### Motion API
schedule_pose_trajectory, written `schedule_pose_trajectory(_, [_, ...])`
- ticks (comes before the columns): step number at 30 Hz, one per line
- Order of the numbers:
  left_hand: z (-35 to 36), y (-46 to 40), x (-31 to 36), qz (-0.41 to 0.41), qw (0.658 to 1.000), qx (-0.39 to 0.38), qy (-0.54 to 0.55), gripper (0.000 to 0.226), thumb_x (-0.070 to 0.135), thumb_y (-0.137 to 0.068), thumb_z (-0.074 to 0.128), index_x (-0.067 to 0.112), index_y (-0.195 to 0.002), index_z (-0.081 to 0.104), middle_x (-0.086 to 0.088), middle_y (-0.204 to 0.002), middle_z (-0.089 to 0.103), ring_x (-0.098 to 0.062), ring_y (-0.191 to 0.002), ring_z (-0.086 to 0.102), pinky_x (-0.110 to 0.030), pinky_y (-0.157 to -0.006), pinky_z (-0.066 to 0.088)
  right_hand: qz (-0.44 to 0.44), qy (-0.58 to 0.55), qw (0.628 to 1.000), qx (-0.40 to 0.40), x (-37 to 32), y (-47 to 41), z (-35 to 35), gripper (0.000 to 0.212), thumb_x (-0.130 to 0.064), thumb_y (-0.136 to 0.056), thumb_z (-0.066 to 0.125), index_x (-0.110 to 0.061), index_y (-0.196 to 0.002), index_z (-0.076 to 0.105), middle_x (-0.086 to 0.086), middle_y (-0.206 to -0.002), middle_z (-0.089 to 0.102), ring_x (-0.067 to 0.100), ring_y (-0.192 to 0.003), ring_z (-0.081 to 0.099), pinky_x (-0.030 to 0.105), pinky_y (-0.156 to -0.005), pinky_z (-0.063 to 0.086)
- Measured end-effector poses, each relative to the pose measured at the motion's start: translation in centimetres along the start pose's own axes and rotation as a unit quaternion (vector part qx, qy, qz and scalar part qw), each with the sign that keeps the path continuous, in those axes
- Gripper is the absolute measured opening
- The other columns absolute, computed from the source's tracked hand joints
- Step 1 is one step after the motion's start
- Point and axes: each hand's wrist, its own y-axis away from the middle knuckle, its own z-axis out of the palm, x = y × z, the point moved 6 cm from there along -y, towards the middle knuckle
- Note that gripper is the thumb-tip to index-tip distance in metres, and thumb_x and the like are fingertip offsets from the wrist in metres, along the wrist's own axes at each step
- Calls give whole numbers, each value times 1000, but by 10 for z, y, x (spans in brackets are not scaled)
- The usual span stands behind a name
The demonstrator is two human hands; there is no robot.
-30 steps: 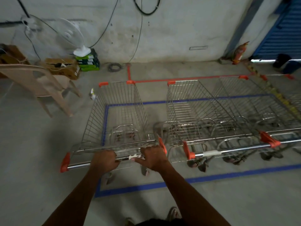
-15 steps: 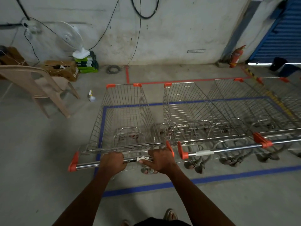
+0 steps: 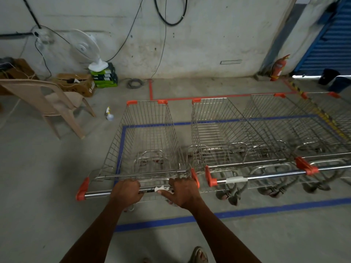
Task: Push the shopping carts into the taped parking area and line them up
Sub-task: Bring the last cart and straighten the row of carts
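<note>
A wire shopping cart (image 3: 148, 133) with orange corner caps stands in front of me, its basket over the left end of the blue taped rectangle (image 3: 121, 145). My left hand (image 3: 127, 192) grips its chrome handle bar (image 3: 96, 194). My right hand (image 3: 183, 192) grips the same bar near its right orange end. Right beside it stands a second cart (image 3: 214, 133), and more carts (image 3: 284, 130) sit in a row further right inside the tape. The handles lie nearly in one line.
A beige plastic chair (image 3: 51, 103) stands at the left, with cardboard boxes (image 3: 76, 84) and a white fan (image 3: 85, 48) behind it. A spray bottle (image 3: 109, 114) lies on the floor near the cart's front left. A fire extinguisher (image 3: 278, 68) leans by the back wall.
The cart in my hands has shifted right and straightened, closing the gap to the neighbouring cart. Both hands stay on the handle.
</note>
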Motion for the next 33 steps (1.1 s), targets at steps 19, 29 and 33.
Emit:
schedule_pose_trajectory(19, [7,2,2,-15,999,-5,46,39,60,-87,52,28,-101,69,9,-89,67,-9,-78,61,-27,-73,52,-9,14,1000,-3,-3,7,-8,79,-85,-92,12,-28,-96,67,-4,-88,70,18,-88,68,62,-115,23])
schedule_pose_trajectory(29, [1,3,5,-20,999,-3,43,38,61,-88,54,28,-100,68,8,-91,68,-10,-77,57,-26,-69,45,-9,16,1000,-4,-6,7,-9,78,-81,-95,12,-26,-98,68,-2,-88,71,19,-87,68,53,-104,40])
schedule_pose_trajectory(33, [-3,6,7,-7,997,1,74,40,62,-84,51,29,-101,66,8,-89,67,-9,-80,60,-28,-73,52,2,26,1000,-8,-5,5,-8,80,-82,-94,10,-27,-96,68,-3,-88,72,19,-87,68,51,-108,35])
